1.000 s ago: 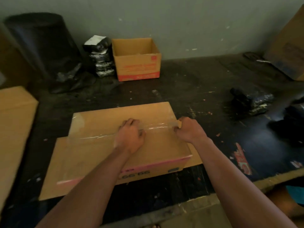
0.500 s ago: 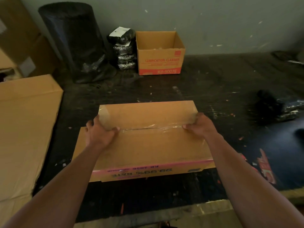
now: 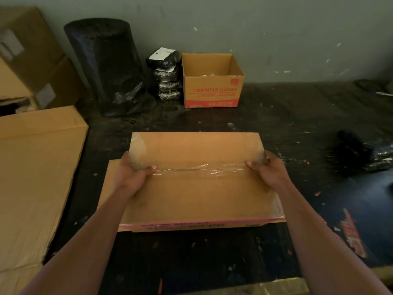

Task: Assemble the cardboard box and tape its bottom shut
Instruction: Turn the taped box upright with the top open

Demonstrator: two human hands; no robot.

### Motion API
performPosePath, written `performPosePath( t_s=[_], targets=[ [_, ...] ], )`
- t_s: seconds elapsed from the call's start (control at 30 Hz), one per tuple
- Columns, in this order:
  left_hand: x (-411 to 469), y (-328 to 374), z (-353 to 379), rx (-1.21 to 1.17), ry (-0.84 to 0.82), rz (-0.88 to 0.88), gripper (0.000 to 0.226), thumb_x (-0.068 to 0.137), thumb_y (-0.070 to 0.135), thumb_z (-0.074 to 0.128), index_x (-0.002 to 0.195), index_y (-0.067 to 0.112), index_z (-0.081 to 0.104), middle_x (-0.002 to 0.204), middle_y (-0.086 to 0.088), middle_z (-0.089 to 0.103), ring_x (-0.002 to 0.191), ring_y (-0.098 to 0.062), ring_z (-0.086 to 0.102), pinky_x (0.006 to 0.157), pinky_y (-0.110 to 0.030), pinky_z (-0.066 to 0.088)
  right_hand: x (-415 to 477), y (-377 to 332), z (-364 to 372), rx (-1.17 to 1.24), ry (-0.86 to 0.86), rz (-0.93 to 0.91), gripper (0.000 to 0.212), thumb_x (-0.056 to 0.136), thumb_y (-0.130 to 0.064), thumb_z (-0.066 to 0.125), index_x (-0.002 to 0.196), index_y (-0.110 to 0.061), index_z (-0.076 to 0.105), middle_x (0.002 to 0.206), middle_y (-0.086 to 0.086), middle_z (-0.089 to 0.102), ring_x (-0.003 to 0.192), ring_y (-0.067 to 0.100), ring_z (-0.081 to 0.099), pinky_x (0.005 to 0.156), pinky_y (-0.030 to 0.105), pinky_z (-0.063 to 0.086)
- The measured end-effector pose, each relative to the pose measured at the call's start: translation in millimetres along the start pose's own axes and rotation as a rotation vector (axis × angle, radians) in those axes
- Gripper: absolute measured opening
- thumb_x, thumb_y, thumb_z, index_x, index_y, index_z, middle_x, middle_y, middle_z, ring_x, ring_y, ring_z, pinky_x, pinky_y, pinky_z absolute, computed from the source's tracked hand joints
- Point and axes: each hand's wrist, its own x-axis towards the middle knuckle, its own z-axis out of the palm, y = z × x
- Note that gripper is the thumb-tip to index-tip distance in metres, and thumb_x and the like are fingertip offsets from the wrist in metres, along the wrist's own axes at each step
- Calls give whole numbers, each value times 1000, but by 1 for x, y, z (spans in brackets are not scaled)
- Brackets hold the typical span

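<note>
Two hands clamp the short ends of the upturned cardboard box (image 3: 200,194) lying near the front edge of the tabletop (image 3: 282,116), left hand (image 3: 133,177) and right hand (image 3: 270,172) with thumbs on the clear tape (image 3: 202,167) along the seam, fingers (image 3: 125,157) curled over the sides, arms stretched forward; likely light, stiff-edged, slick where taped.

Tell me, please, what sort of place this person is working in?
Likely a warehouse or workshop packing area: a brown cardboard box with clear tape along its seam sits on a dark, stained worktable, with a stack of flat brown cardboard and an open carton printed LUBRICATION CLEANER nearby.
</note>
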Motion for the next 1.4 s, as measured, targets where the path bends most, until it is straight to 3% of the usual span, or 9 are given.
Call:
performPosePath(
  t_s=[0.3,0.43,0.53,0.7,0.83,1.0,1.13,1.27,1.4],
  targets=[
    [12,46,-39,-172,58,178,111,45,53,94,140,49,36,137,-1,55,127,-31,53,104,-60,46,9,-34,-30,248,80,-157,109,60,-49,94,151,-33,35,146,7,51,130,34,55,109,61,46],
    [22,57,-52,-298,80,181,121,36,47,93,141,42,32,138,1,51,126,-28,53,105,-55,47,2,-53,-39,392,-2,-159,89,79,-8,87,147,-26,33,130,1,53,123,31,59,96,53,56],
    [12,76,-62,-415,93,170,106,60,34,95,143,24,29,133,-1,52,118,-25,59,98,-44,53,4,-58,-39,389,-24,-198,91,81,1,82,152,-22,30,131,-1,51,120,25,56,79,42,58],
    [14,80,-72,-344,159,214,102,72,32,91,150,25,27,142,-3,51,129,-28,54,105,-54,49,2,-70,-40,397,-20,-233,84,84,-3,79,155,-22,40,141,0,57,128,23,55,106,54,49],
    [15,74,-76,-289,170,278,103,74,18,89,156,28,26,150,-2,47,136,-26,47,106,-57,47,-1,-77,-43,543,-14,-175,71,90,-48,73,149,-29,39,142,2,50,129,29,52,107,61,46],
    [12,79,-78,-512,112,237,84,85,34,79,150,21,27,136,-1,49,125,-23,52,98,-44,49,9,-84,-53,571,17,-138,112,59,-102,53,147,-32,50,144,5,57,129,31,56,105,66,45],
    [21,83,-83,-504,214,115,65,90,64,61,132,20,42,126,-3,50,116,-24,53,99,-46,46,3,-89,-58,577,54,-124,90,72,-73,72,141,-21,46,140,5,53,127,30,52,107,64,43],
    [34,68,-83,-479,172,115,54,84,50,73,123,23,47,123,-4,53,110,-25,55,98,-49,48,0,-83,-60,574,25,-157,68,87,-39,68,150,-28,46,151,4,49,137,31,46,114,64,35],
    [38,55,-89,-433,-81,114,82,75,34,79,148,26,42,130,-4,55,114,-29,57,100,-58,49,1,-78,-57,485,-14,-197,70,90,-8,62,155,-25,43,137,1,56,124,25,54,104,52,44]
  ],
)
